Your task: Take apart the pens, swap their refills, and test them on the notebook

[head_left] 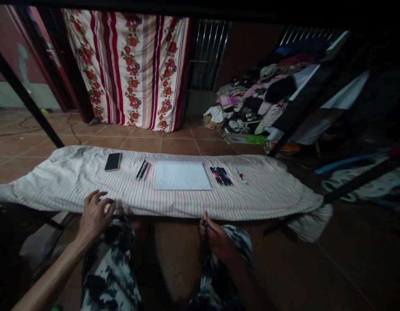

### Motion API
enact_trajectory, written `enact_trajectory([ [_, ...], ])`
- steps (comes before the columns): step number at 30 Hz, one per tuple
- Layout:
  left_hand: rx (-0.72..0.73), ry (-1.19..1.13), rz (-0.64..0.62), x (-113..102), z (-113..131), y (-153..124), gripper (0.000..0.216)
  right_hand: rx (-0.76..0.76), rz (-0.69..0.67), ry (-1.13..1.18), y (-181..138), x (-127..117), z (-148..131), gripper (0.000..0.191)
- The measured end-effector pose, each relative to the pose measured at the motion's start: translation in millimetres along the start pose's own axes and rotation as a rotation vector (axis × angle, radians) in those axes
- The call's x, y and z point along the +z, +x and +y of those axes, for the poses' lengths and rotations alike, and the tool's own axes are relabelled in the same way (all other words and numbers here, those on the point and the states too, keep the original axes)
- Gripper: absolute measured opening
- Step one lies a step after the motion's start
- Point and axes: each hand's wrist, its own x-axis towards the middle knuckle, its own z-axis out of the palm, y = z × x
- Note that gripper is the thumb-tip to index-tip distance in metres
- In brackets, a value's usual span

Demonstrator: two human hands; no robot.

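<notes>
My left hand (94,214) hovers at the near edge of a striped cloth-covered board (268,194), fingers curled loosely and apart, holding nothing. My right hand (216,237) rests over my right knee, closed round a dark pen (205,226) that points up toward the board. On the cloth lie a spiral notebook (182,175) in the middle, three pens (142,170) just left of it, a bunch of dark markers (221,176) right of it, a single pen (242,175) further right, and a black phone (113,161) at the left.
A floral striped curtain (135,65) hangs behind the board. A heap of clothes and shoes (252,103) lies on the tiled floor at the right. Dark metal bars (25,97) cross the view on both sides. My patterned shorts (109,263) fill the foreground.
</notes>
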Motion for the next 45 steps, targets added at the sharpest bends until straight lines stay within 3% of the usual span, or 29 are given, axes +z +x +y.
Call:
enact_trajectory([
  [4,-0.012,-0.283,0.000,-13.1,42.3,2.6,0.025,-0.039,-0.062,0.029,-14.0,12.5,-13.5,0.025],
  [8,-0.093,-0.565,-0.173,-14.4,86.4,5.6,0.027,-0.127,-0.095,-0.006,-13.1,33.7,-36.9,0.027],
  [13,-0.306,-0.933,-0.511,7.0,133.4,22.6,0.034,-0.288,-0.048,0.011,18.4,59.8,-68.1,0.031],
  [17,-0.455,-1.209,-0.645,34.9,162.4,45.3,0.035,-0.344,-0.059,-0.016,53.1,69.1,-83.2,0.030],
  [22,-0.754,-1.526,-0.605,69.0,183.6,74.3,0.025,-0.396,0.018,-0.044,92.4,73.9,-89.2,0.031],
  [27,-0.979,-1.679,-0.517,93.7,181.1,100.1,0.012,-0.404,0.076,-0.061,120.3,81.1,-89.5,0.030],
  [34,-1.338,-1.857,-0.436,117.0,178.9,96.9,0.022,-0.324,0.130,0.092,150.0,78.9,-72.9,0.014],
  [37,-1.364,-1.987,-0.401,120.4,183.5,96.6,0.021,-0.288,0.167,0.185,160.4,81.4,-66.0,0.006],
  [43,-1.149,-2.097,-0.322,122.8,179.7,116.5,0.028,-0.336,0.088,0.218,169.6,89.4,-62.8,0.006],
  [45,-1.142,-2.106,-0.305,125.4,179.9,121.5,0.028,-0.327,0.068,0.203,170.6,88.3,-61.1,0.007],
])
